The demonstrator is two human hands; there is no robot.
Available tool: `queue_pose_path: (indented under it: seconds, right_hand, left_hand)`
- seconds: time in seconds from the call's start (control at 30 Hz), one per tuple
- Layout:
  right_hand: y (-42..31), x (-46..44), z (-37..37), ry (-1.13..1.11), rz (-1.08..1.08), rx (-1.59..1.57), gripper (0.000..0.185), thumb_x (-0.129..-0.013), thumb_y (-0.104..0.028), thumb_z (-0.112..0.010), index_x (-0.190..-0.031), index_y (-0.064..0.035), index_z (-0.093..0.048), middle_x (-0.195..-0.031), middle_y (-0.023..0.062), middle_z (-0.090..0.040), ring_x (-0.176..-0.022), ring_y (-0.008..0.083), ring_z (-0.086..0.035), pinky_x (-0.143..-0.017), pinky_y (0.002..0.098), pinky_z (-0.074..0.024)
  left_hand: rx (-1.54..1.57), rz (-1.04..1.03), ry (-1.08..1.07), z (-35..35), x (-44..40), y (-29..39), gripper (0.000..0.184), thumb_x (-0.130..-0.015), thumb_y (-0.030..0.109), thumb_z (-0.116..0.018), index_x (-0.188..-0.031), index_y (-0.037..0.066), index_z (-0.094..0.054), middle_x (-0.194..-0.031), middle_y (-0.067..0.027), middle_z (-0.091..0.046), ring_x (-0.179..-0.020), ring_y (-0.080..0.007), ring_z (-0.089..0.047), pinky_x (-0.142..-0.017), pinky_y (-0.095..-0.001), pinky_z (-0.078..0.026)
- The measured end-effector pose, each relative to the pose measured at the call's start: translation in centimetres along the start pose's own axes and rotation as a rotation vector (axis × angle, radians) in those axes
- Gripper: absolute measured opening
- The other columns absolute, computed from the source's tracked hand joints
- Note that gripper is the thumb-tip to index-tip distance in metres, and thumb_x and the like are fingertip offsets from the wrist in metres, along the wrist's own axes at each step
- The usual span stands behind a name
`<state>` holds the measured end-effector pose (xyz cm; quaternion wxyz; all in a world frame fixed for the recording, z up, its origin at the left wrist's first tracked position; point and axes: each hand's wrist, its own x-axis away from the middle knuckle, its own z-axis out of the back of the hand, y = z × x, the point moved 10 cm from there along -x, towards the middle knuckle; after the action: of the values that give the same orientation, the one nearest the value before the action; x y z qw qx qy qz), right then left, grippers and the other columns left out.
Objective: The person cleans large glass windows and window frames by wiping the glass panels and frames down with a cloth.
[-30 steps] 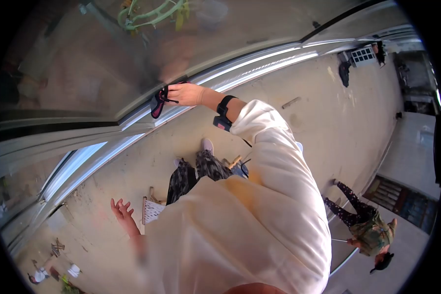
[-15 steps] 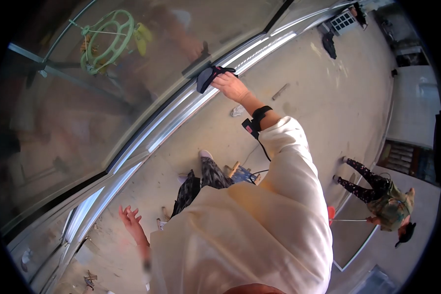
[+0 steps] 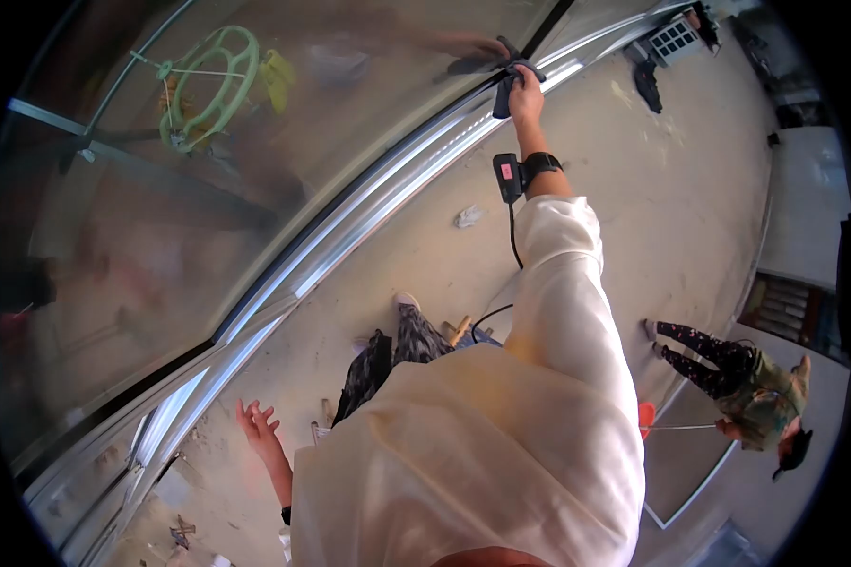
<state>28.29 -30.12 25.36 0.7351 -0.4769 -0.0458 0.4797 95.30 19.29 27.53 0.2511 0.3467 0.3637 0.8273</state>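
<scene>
My right hand (image 3: 526, 94) is closed on a dark cloth (image 3: 504, 95), which lies against the lower frame of a large glass pane (image 3: 284, 132), near a dark upright divider. A black strap with a small box (image 3: 508, 178) and a cable is on that wrist. Down at the left, my left hand (image 3: 258, 422) hangs in the air with its fingers apart and holds nothing. Bright metal rails (image 3: 378, 203) run along the base of the glass.
A person (image 3: 761, 387) at the right holds a thin stick beside a red object (image 3: 646, 419). A crumpled white item (image 3: 467, 216) lies on the floor (image 3: 577, 283). Behind the glass is a green ring-shaped rack (image 3: 246, 90). A crate (image 3: 675, 40) stands far off.
My right hand has moved up and to the right along the window frame with the cloth. My left hand stays low with its fingers spread. The view has shifted along the glass.
</scene>
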Motion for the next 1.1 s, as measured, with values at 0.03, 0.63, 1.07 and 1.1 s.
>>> queue_pose_path:
  seconds: [0.03,0.63,1.07,1.1]
  right_hand:
    - [1.3,0.0,-0.9,-0.052,-0.163,0.021,0.027,-0.086,-0.012,-0.053,-0.112,-0.0132,-0.061,-0.112,0.0118,-0.063,-0.102,0.0325,-0.059,-0.088,0.0392,-0.0458]
    - [-18.1,32.5,-8.0,-0.352,0.054,0.051,0.048,-0.089,-0.016,-0.051,-0.136,-0.0098,-0.042,-0.113,0.0194,-0.053,-0.097,0.0396,-0.057,-0.082,0.0456,-0.0468]
    - [-36.0,59.5,-11.9,-0.606,0.030,0.061,0.050,-0.088,-0.014,-0.051,-0.137,-0.0146,-0.039,-0.115,0.0141,-0.055,-0.094,0.0379,-0.059,-0.078,0.0448,-0.0492]
    - [-36.0,60.0,-11.8,-0.600,0.022,0.066,0.050,-0.088,-0.014,-0.051,-0.137,-0.0146,-0.039,-0.115,0.0141,-0.055,-0.094,0.0379,-0.059,-0.078,0.0448,-0.0492]
  left_hand:
    - [-0.005,0.008,0.009,0.3,0.2,-0.1,0.049,-0.098,0.029,-0.045,-0.141,0.013,-0.031,-0.120,-0.0071,-0.052,-0.092,-0.0154,-0.059,-0.068,-0.0267,-0.048]
    - [0.082,0.004,-0.064,5.6,-2.6,-6.4,0.049,-0.098,0.028,-0.044,-0.141,0.009,-0.030,-0.120,-0.0084,-0.052,-0.095,-0.0180,-0.060,-0.073,-0.0296,-0.050]
    - [0.058,-0.137,-0.189,21.2,-7.6,-12.7,0.047,-0.098,0.023,-0.046,-0.140,0.007,-0.033,-0.117,-0.0072,-0.054,-0.092,-0.0160,-0.062,-0.070,-0.0275,-0.050]
    - [0.054,-0.139,-0.198,21.3,-8.0,-12.9,0.047,-0.098,0.023,-0.046,-0.140,0.007,-0.033,-0.117,-0.0072,-0.054,-0.092,-0.0160,-0.062,-0.070,-0.0275,-0.050]
